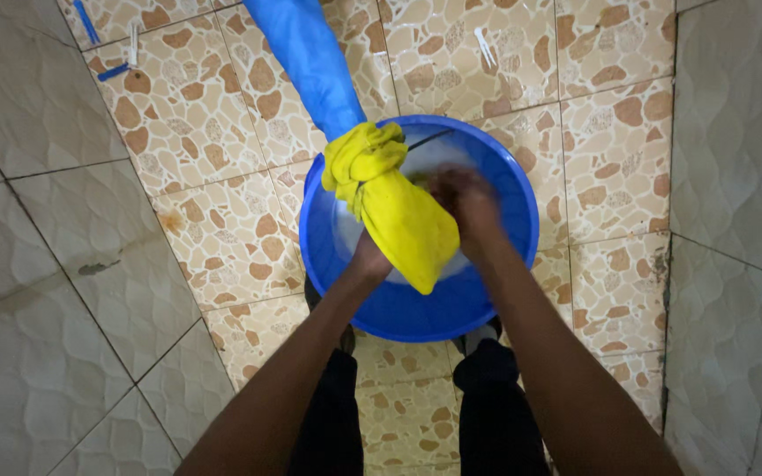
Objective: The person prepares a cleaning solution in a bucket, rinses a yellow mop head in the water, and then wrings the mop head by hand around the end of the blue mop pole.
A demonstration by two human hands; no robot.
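Yellow cloth [396,204], wet and bunched, hangs over the middle of a round blue plastic basin [504,264] set on a brown-and-cream patterned tile floor [196,132], seen from a camera worn on the head of the person washing it. The cloth's upper end is wadded into a knot above the basin's far-left rim, and its lower end droops in a broad fold toward the near side of the basin. The left hand [369,257] is closed around the cloth from underneath, above the basin's near-left part, and most of its fingers are hidden by the fabric. The right hand [467,201] is blurred over the basin's centre, just right of the cloth, with fingers curled; whether it grips the cloth cannot be told. Pale, soapy-looking water [429,159] shows inside the basin behind the hands. A long blue fabric piece [310,62] runs from the basin's far-left rim, where it meets the knotted yellow end, away across the floor. Beyond the basin, small clothes pegs [484,46] lie scattered on the tiles, some blue and some white. Grey textured wall tiles [743,159] rise to the basin's right and left. Dark trouser legs [496,405] stand just nearer than the basin.
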